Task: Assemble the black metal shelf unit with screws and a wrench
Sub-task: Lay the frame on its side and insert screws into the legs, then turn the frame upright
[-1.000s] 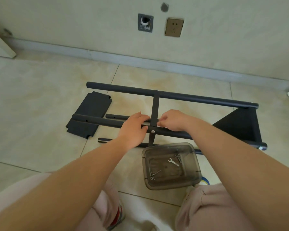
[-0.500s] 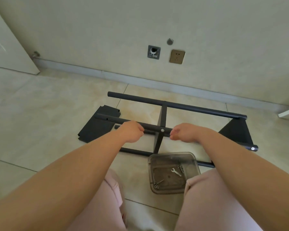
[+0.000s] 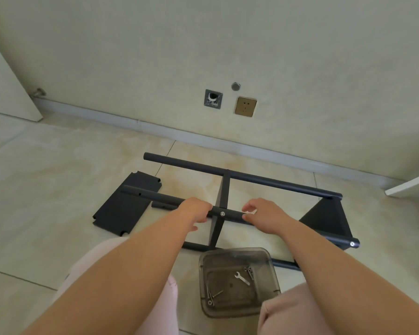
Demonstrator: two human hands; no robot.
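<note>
The part-built black shelf frame lies on its side on the tiled floor. Its near upper pole (image 3: 155, 195) is joined to a middle shelf panel (image 3: 224, 189) by a silver screw (image 3: 222, 214). My left hand (image 3: 194, 211) grips this pole just left of the screw. My right hand (image 3: 264, 213) grips it just right of the screw. The far pole (image 3: 264, 178) runs behind. A second shelf panel (image 3: 324, 221) sits at the right end. A small wrench (image 3: 242, 278) and several screws (image 3: 212, 296) lie in a clear plastic box (image 3: 228, 256) between my knees.
A loose black shelf panel (image 3: 124, 209) lies flat at the left under the pole end, with a short loose pole (image 3: 162, 206) beside it. The wall with a socket (image 3: 245, 106) is close behind. White edges show at the left (image 3: 7, 93) and right (image 3: 409, 184).
My hands moved apart from the screw joint and now grip the pole on either side of it. My view has risen and pulled back from the frame.
</note>
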